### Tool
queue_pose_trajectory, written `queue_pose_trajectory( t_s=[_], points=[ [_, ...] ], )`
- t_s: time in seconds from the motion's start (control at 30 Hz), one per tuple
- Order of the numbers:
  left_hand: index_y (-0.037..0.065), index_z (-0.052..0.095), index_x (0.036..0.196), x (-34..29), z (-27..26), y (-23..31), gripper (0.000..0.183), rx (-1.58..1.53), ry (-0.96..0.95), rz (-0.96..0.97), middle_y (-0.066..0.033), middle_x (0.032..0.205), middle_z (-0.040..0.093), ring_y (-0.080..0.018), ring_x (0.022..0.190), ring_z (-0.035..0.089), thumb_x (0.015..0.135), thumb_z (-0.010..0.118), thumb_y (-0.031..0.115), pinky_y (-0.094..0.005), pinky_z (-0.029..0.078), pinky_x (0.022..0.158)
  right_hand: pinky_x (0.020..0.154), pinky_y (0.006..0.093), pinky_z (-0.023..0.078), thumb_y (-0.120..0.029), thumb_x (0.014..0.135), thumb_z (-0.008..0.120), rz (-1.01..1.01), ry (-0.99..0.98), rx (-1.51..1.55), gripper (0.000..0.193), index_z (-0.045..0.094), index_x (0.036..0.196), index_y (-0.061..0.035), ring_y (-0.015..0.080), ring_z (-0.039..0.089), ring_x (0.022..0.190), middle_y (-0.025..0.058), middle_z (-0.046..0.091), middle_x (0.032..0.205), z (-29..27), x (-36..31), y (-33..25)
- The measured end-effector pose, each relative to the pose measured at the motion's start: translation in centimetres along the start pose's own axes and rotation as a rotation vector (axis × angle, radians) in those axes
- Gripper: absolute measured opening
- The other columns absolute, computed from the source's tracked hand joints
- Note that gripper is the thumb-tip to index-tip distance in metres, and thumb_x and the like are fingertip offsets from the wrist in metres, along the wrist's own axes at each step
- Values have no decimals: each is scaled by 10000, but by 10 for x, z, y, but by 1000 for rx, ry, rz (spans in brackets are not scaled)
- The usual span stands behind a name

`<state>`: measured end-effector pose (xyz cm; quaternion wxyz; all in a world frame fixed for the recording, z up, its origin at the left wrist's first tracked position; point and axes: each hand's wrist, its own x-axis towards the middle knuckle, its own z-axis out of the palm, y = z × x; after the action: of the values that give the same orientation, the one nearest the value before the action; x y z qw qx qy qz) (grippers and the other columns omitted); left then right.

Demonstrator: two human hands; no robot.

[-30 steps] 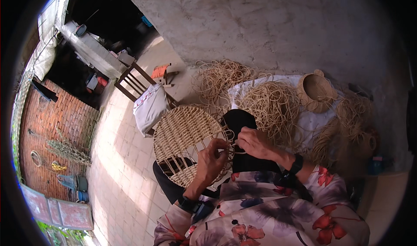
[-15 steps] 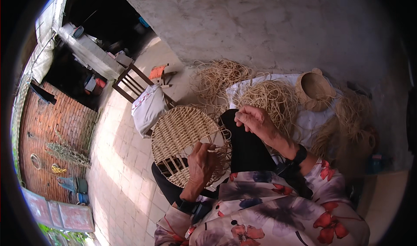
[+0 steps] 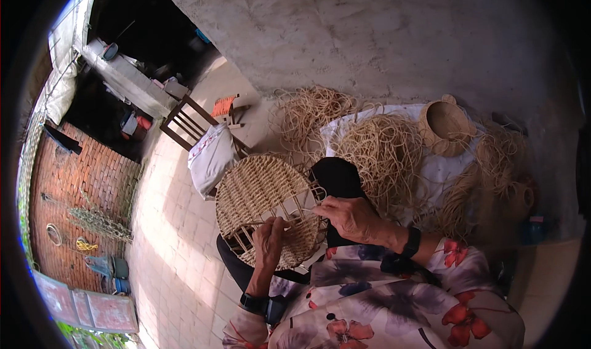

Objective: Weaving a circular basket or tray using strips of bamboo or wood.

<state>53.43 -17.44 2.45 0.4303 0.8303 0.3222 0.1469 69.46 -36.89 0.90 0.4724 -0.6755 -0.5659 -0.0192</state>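
Flower-printed sleeves and dark wristbands lead up to two bare hands working at a round, half-woven piece of cord (image 3: 261, 180) that rests over dark-trousered knees (image 3: 335, 175). Take that piece as the clock's centre. The left hand (image 3: 269, 241) comes in from six o'clock, its fingers curled and drawn together over the open gap where bare ribs (image 3: 245, 239) show; whether they pinch anything cannot be told, as the tips are hidden. The right hand (image 3: 356, 220) reaches in at three o'clock, thumb and forefinger closed together on a thin pale strand (image 3: 308, 210) beside the rim. The hands stand near each other, apart.

Farther out, a big tangle of cord (image 3: 385, 158) lies at two o'clock on a white cloth (image 3: 434, 178), a bowl-shaped basket (image 3: 444, 122) behind it. Toward eleven stands a slatted wooden chair (image 3: 186, 122) bearing a white cushion (image 3: 212, 155), with an orange-topped stool (image 3: 223, 106) beyond. At nine o'clock, well away, rises a brick wall (image 3: 80, 192).
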Motion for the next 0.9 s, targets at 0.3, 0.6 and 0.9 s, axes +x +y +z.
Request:
queue_pose_trajectory(
  t_s=[0.3, 0.6, 0.9],
  points=[
    [-42, 693, 896, 4, -3, 7, 415, -20, -55, -32, -100, 638, 604, -178, 595, 605, 978, 526, 329, -313, 471, 590, 646, 358, 566, -33, 806, 673, 51, 4, -1, 427, 615, 1226, -84, 265, 662, 797, 77, 584, 969, 3, -10, 0],
    [-12, 682, 885, 32, 7, 46, 247, 164, 51, 325, -145, 649, 624, -257, 576, 634, 958, 596, 207, -351, 470, 553, 651, 336, 556, -281, 778, 770, -107, -148, -347, 716, 460, 1348, 23, 241, 642, 803, 126, 572, 1002, 13, -6, -17],
    [113, 599, 1236, 20, 17, 58, 410, 477, 18, 545, -166, 755, 667, -358, 669, 672, 835, 650, 41, -435, 507, 561, 567, 408, 561, -384, 822, 744, 89, -332, -264, 527, 587, 1160, -11, 332, 694, 732, 201, 627, 937, 9, 11, -20]
  ],
)
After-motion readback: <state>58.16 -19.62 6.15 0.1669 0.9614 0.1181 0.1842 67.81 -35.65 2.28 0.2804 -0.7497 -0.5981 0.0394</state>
